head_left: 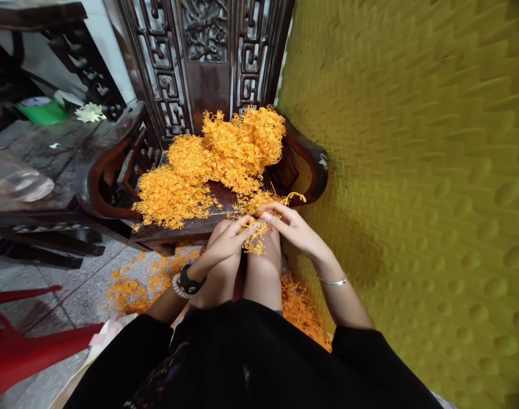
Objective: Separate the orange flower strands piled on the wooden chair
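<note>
Here, your left hand (229,238) and right hand (294,228), close together, pinch one loose orange strand cluster (254,247): seemingly light, limp, easily torn, best held by several strands.

Thin orange strands (254,246), loosely tangled

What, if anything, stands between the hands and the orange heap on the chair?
Nothing visible: the left hand and right hand are at orange strands over the knees, the orange heap lies just beyond, and armrests flank it.
</note>
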### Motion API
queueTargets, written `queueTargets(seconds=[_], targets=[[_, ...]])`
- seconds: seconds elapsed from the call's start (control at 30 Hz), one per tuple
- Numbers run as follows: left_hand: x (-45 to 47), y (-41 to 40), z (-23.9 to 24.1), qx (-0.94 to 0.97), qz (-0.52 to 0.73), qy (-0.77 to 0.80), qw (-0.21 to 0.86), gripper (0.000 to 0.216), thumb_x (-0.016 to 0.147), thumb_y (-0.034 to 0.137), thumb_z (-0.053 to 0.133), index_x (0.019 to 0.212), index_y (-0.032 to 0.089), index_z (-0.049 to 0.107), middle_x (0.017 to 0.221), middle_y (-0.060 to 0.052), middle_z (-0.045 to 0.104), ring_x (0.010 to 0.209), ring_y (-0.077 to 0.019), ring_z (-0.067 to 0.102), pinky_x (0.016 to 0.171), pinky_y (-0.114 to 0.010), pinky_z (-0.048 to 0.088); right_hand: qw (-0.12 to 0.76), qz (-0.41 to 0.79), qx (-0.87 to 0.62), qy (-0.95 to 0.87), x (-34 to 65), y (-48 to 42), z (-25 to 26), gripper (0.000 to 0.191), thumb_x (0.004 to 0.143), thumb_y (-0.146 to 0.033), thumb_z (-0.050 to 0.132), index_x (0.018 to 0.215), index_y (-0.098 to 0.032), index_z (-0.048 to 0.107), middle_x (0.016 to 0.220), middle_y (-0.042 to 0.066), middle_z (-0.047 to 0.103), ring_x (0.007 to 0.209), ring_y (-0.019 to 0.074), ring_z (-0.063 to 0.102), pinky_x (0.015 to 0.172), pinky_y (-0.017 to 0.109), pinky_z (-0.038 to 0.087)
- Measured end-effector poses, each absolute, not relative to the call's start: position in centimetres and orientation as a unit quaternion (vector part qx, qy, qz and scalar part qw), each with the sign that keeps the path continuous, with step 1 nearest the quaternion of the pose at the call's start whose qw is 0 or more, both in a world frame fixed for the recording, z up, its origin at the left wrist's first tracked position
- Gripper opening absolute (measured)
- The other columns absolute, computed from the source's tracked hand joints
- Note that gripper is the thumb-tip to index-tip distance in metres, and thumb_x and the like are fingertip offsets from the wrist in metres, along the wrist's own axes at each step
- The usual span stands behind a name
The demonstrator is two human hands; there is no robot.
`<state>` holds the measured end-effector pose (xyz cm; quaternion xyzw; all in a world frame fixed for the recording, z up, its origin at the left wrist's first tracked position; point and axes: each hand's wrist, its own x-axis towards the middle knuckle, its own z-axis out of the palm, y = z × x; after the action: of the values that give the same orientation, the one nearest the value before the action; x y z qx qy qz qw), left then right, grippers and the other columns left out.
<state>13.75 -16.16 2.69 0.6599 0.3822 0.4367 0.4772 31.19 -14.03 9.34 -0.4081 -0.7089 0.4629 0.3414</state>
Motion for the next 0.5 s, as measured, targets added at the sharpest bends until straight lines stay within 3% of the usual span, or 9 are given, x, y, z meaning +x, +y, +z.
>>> queueTargets(seconds=[0.1,0.23,0.3,0.4,0.5], targets=[[12.8,-16.5,1.8,0.687,0.429,0.432,0.396,0.029,0.094,0.042,0.04,0.087,0.018,0.055,0.072,-0.001,0.058,0.063,-0.013,0.053,0.061,-0.025,0.043,0.296,0.431,-0.382,-0.762,30.9,-14.5,9.0,0.028,0.082,-0.035,0.063,0.102,-0.017,0.066,0.089,0.004,0.066,0.08,0.0151,0.059,0.072,0.029,0.048],[11.5,-17.1,1.7,0.735,0.433,0.507,0.119,0.028,0.092,0.033,0.04,0.071,0.018,0.051,0.069,-0.004,0.055,0.071,-0.0178,0.049,0.066,-0.03,0.039,0.249,0.381,-0.374,-0.808,30.0,-15.8,8.5,0.036,0.081,-0.035,0.064,0.113,-0.019,0.064,0.084,0.003,0.066,0.066,0.0135,0.054,0.064,0.028,0.045],[10.9,-17.2,2.0,0.749,0.432,0.501,0.036,0.03,0.09,0.03,0.043,0.063,0.019,0.048,0.06,-0.003,0.05,0.067,-0.0177,0.046,0.064,-0.03,0.037,0.234,0.322,-0.388,-0.831,29.5,-16.6,8.5,0.034,0.081,-0.034,0.064,0.113,-0.02,0.064,0.083,0.004,0.065,0.064,0.0135,0.052,0.064,0.029,0.043],[10.2,-17.2,2.7,0.74,0.462,0.488,0.027,0.034,0.084,0.029,0.05,0.053,0.019,0.041,0.05,0.001,0.038,0.056,-0.0135,0.038,0.055,-0.027,0.032,0.198,0.258,-0.386,-0.863,28.8,-17.6,8.9,0.019,0.084,-0.03,0.06,0.094,-0.017,0.068,0.073,0.003,0.06,0.062,0.0134,0.048,0.063,0.028,0.04],[9.8,-17.4,3.7,0.69,0.497,0.506,0.143,0.041,0.082,0.029,0.05,0.048,0.018,0.029,0.048,0.004,0.027,0.047,-0.0088,0.028,0.048,-0.024,0.025,0.189,0.263,-0.357,-0.876,28.4,-17.9,9.5,0.022,0.086,-0.031,0.056,0.071,-0.016,0.063,0.06,-0.001,0.05,0.056,0.0112,0.041,0.058,0.026,0.035]])
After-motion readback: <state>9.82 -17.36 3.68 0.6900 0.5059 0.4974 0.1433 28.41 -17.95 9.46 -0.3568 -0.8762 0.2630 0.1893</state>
